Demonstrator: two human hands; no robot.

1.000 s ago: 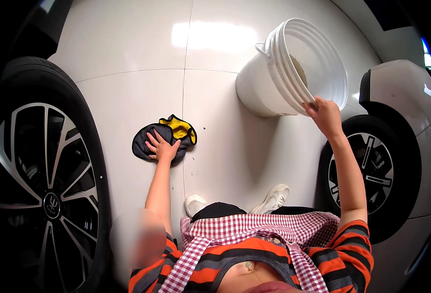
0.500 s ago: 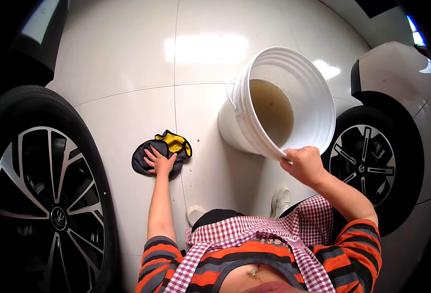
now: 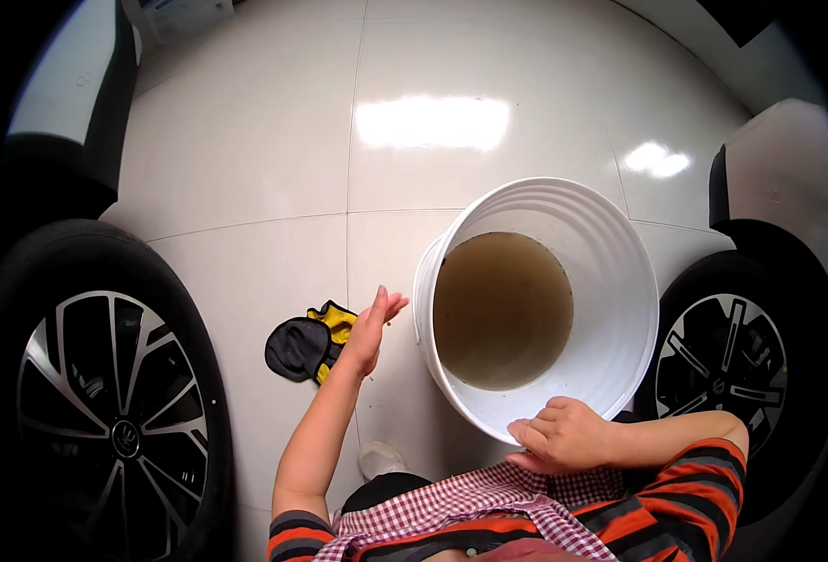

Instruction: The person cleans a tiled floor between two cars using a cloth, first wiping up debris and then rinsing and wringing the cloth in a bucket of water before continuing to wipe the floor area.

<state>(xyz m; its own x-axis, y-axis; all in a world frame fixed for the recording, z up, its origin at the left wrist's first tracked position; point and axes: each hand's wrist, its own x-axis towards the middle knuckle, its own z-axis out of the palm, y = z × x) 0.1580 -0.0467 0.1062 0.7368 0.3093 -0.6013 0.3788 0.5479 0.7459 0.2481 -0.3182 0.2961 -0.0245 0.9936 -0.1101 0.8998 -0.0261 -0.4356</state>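
Note:
A large white bucket [image 3: 611, 309] with murky brown water [image 3: 503, 309] in it stands a little right of the middle, its mouth facing up towards me. My right hand [image 3: 561, 436] grips the near rim, fingers curled over the edge. To the left of the bucket, my left hand [image 3: 369, 328] is raised with its fingers stretched out towards the bucket's side, apart from it and holding nothing. Partly behind that hand, a crumpled dark grey and yellow cloth [image 3: 298, 349] with black edging lies on the floor.
Pale glossy floor tiles [image 3: 245, 178] spread ahead, with lamp reflections. A car wheel [image 3: 119, 421] stands close on my left and another car's wheel [image 3: 723, 365] on my right, beyond the bucket. My light shoe [image 3: 381, 459] is below the left hand.
My left hand has come up off the cloth and moved right, towards the bucket. The bucket, held by my right hand, has come nearer to me, and its mouth shows more fully.

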